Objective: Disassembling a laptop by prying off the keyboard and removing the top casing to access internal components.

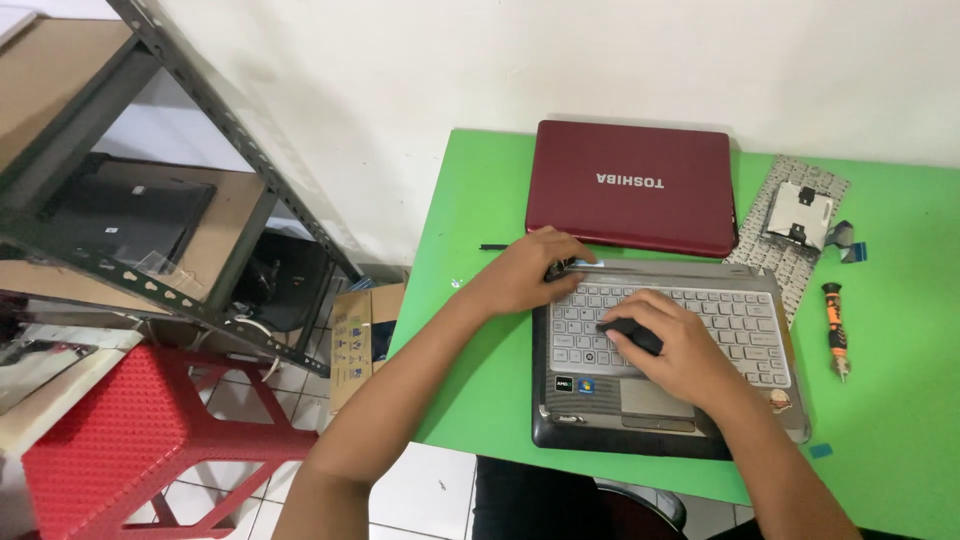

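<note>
Keyboard (672, 325) sits seated in laptop base (660, 415) at 6 o'clock on green table (480, 330); right hand (680, 350) pinches a dark tool (632, 334) on the keys, left hand (530, 270) presses the top-left edge w/ bent fingers, holding nothing. Spare keyboard (790, 235), screwdriver (835, 328) at 3, red lid (632, 187) at 12: disassembly looks barely begun.

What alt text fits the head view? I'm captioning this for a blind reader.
A person's left hand rests at the top-left corner of a grey laptop base on a green table while the right hand presses a small black tool onto its keyboard. The laptop's red lid lies flat behind.
</note>
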